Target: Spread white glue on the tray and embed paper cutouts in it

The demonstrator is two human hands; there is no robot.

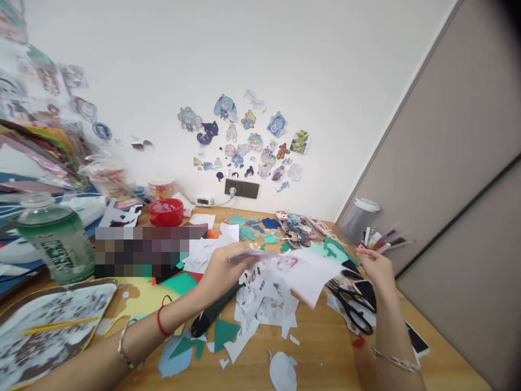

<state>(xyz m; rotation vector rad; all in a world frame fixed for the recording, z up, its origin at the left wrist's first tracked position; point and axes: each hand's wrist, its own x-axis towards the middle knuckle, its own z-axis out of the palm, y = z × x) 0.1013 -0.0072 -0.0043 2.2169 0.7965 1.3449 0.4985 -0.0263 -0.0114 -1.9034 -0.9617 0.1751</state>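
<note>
Left hand (pixel 230 264) holding paper (pixel 317 276), drawing (pixel 287 263) blurred

Left hand (pixel 226 269) and right hand (pixel 378 269): both found bare.
Left forearm (pixel 142 335), uncovered: one red cord bracelet (pixel 159 321) near the wrist, a thin red loop (pixel 167 297) rising from its upper edge; further toward the elbow, one silver-toned bracelet (pixel 121 346), outline uneven. Right forearm (pixel 388 320), uncovered: one slim silver-toned bangle (pixel 394 360), link-like in texture. Finer construction too small to verify.
</note>
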